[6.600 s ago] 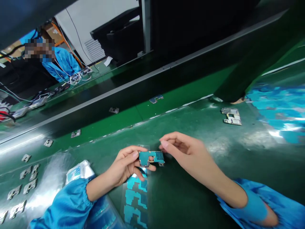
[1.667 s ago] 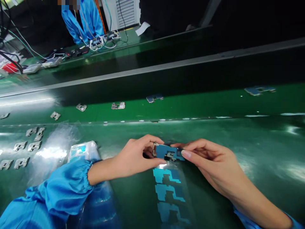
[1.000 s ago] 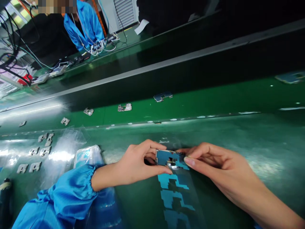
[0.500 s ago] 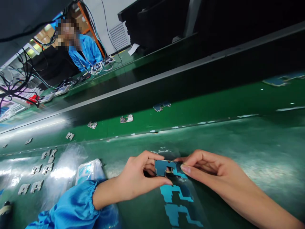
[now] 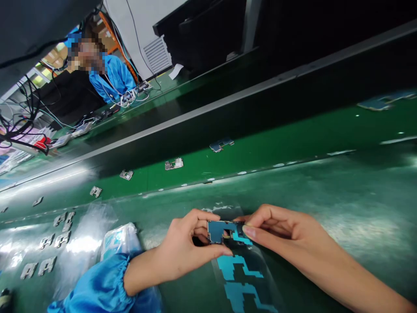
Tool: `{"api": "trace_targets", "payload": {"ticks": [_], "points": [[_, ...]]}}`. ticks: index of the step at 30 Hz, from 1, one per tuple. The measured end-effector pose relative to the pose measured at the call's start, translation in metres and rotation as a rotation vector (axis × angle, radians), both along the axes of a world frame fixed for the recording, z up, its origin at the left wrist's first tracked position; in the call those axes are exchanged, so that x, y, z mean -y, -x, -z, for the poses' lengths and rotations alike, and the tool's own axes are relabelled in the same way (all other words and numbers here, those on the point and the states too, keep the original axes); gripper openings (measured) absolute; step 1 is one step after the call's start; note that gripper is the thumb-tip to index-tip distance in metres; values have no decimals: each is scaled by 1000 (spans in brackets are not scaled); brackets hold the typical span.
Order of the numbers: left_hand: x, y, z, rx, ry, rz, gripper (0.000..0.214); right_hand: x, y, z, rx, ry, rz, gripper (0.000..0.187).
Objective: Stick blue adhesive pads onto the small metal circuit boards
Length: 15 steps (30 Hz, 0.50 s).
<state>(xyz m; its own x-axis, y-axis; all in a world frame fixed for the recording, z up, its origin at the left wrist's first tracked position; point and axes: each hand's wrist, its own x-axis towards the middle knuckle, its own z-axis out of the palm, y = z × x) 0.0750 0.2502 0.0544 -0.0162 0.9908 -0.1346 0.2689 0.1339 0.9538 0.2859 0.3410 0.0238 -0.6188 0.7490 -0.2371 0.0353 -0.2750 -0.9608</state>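
A small circuit board [image 5: 215,231] with a blue face is held level between both hands. My left hand [image 5: 182,241] is closed around its left end, thumb along the near edge and fingers at the far edge. At the right end, my right hand [image 5: 276,226] pinches the narrow arm of the board between thumb and fingers; those fingertips are partly hidden. Just below the board lies a clear film sheet [image 5: 243,293] bearing blue cut-out stickers [image 5: 227,266] shaped like the board. A blue strip shows at the board's right arm, and I cannot tell whether it is stuck on.
Several circuit boards [image 5: 174,164] lie along the green belt [image 5: 260,141] beyond the bench edge. More metal-coloured boards [image 5: 47,265] rest at left, near a plastic-wrapped pack [image 5: 119,239]. Across the line sits a person in blue [image 5: 112,78], beside cables [image 5: 22,117].
The camera view has tilted slightly, so the left side of the scene sits a little lower. Both hands keep their hold on the circuit board, almost unmoved.
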Motion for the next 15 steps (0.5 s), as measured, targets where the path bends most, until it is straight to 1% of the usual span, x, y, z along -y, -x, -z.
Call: {"api": "trace_targets", "payload": {"ticks": [6,15], "points": [[-2,-2,-3,-49,-19,-3,49,1,0,2,2,-12,7,31],[-2,-4,-5,-22,-19,-9,47,-3,3,-10,14,-65,7,30]]}}
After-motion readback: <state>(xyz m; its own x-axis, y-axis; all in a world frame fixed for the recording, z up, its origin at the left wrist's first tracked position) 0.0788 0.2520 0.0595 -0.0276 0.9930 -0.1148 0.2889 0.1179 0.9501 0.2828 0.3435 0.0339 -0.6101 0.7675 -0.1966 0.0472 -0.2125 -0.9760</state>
